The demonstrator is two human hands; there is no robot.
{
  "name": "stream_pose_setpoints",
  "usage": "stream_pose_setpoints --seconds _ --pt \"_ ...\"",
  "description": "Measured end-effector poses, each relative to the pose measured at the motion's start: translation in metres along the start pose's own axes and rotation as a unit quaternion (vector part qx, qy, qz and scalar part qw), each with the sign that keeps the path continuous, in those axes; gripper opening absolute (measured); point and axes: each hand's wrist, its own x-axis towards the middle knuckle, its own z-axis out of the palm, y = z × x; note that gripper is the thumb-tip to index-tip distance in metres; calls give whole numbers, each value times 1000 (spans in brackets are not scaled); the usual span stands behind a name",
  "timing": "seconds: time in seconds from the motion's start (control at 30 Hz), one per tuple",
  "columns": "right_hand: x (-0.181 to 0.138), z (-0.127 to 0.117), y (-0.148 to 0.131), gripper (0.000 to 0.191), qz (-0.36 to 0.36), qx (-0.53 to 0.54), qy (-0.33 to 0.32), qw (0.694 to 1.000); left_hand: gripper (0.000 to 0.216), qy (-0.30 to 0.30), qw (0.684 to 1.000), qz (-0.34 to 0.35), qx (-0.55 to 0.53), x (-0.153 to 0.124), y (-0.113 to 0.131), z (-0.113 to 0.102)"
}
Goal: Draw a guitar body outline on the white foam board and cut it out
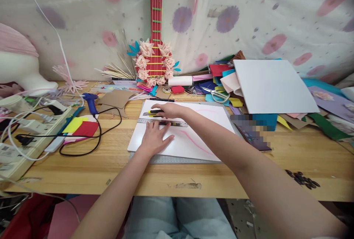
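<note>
The wooden surface (193, 175) runs across the view. On it lies a grey cutting mat (177, 160), its edge marks too fine to read, mostly covered by a white board (138, 139) with faint pink lines. To the left, a power strip (26, 165) carries a plug block (9, 150) whose print is blurred. The right forearm (243, 154) slants in across the board, palm down; the left forearm (121, 183) reaches up from below. The left hand (154, 141) lies flat, fingers spread, tips at the ruler (179, 124), whose graduations are illegible. Just beyond, the right hand (170, 110) has its fingers bent around the yellow-and-black cutter (153, 112), over the board's far-left part.
</note>
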Motion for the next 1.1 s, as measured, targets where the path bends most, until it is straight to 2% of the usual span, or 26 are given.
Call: stream_pose_setpoints --seconds 0.1,0.3,0.77,1.1 --pt "13 0 -5 50 -20 -48 -6 999 61 -7 1000 -2 9 0 -1 1" --pt "27 2 -13 50 -52 -101 -28 993 63 -13 1000 -10 11 1 0 2" --pt "32 -4 -36 51 -29 -201 -54 978 52 11 1000 5 -20 2 -3 1" --pt "29 -6 -33 54 -47 -220 -73 972 52 11 999 -1 -34 2 -5 0"
